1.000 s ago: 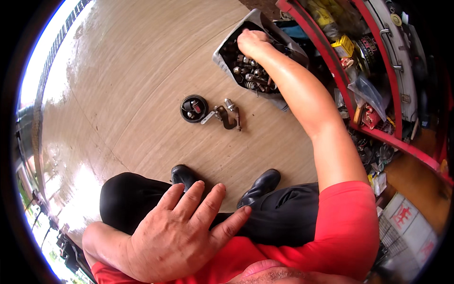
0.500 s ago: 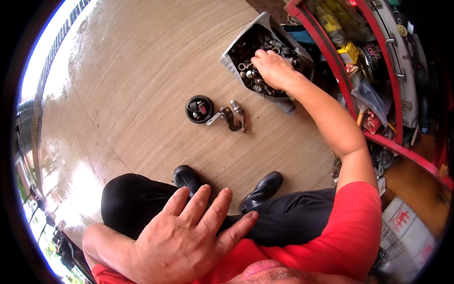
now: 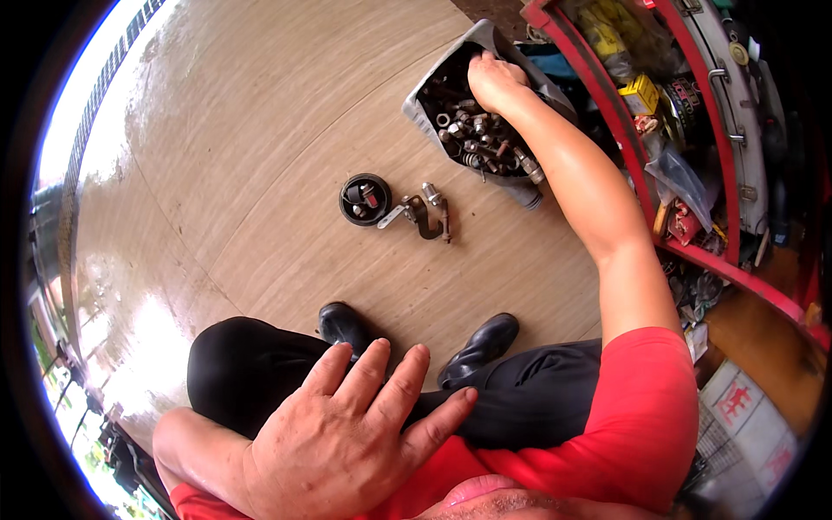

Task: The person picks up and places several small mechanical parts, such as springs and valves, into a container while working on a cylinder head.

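My right hand (image 3: 497,81) reaches into the far part of a grey plastic container (image 3: 422,111). Its fingers bend downward and their tips are hidden, so whether they grip anything does not show. Bolts and nuts (image 3: 472,128), rusty and greasy, fill the container below the hand. My left hand (image 3: 334,433) is held over my lap, open, back upward with fingers spread, touching none of the parts. On the floor between the container and my boots lie a round black dish-like part (image 3: 351,206) with small pieces in it, a dark curved bracket (image 3: 425,221) and a bolt (image 3: 446,221).
A red metal rack (image 3: 637,165) stands at the right, holding a yellow box (image 3: 640,95), plastic bags and a grey case (image 3: 737,130). My black boots (image 3: 481,351) rest on the tan floor (image 3: 251,173). White boxes (image 3: 750,425) lie at lower right.
My right hand has moved farther away and deeper into the container, uncovering more bolts at its near side. The left hand has hardly moved.
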`<state>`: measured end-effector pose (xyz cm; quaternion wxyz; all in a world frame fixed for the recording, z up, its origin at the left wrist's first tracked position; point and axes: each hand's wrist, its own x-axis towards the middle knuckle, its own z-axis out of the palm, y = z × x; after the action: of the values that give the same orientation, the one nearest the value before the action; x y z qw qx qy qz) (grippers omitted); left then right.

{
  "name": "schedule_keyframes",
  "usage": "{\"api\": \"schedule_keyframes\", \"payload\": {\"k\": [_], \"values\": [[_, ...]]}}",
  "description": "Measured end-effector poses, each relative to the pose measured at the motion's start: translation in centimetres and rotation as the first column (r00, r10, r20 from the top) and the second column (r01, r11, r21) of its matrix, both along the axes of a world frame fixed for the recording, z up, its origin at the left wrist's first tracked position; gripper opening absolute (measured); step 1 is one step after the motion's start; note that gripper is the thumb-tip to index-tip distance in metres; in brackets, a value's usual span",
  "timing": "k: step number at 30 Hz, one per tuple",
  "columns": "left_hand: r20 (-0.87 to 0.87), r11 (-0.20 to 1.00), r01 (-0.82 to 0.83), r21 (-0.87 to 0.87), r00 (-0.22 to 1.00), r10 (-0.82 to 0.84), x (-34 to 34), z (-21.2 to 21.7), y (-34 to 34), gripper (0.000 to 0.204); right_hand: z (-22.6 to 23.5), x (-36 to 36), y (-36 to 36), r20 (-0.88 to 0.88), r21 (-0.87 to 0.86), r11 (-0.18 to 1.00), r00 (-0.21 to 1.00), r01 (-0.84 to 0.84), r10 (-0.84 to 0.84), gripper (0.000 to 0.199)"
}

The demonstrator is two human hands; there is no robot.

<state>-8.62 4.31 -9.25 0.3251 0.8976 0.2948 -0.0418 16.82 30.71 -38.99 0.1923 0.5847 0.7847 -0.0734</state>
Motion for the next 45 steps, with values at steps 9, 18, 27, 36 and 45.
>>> {"api": "schedule_keyframes", "payload": {"k": [9, 18, 27, 36, 45], "values": [[-0.03, 0.995, 0.011, -0.095, 0.999, -0.014, 0.1, 0.5, 0.6, 0.047, -0.8, -1.3, 1.0, 0.064, 0.019, 1.0, 0.998, 0.004, -0.006, 0.026], [-0.024, 0.995, 0.014, -0.097, 1.0, -0.016, -0.2, 0.4, 0.4, 0.047, -0.1, 3.0, -2.2, -0.333, 0.075, 0.939, 0.879, -0.336, 0.342, 0.025], [-0.007, 0.998, 0.025, -0.056, 1.0, -0.025, 0.2, 0.3, 0.0, 0.047, 2.5, 3.1, -6.5, -0.393, 0.168, 0.936, 0.85, -0.308, 0.35, 0.026], [-0.01, 0.997, 0.076, -0.032, 0.997, -0.076, 0.4, -0.1, 0.4, 0.054, -1.5, -3.0, 1.6, -0.311, -0.227, 0.932, 0.886, 0.283, -0.345, 0.047], [-0.018, 0.989, 0.063, -0.135, 0.998, -0.066, 0.5, 0.6, 1.5, 0.054, 1.2, -2.2, -6.7, -0.474, -0.112, 0.986, 0.878, -0.127, 0.06, 0.035]]}}
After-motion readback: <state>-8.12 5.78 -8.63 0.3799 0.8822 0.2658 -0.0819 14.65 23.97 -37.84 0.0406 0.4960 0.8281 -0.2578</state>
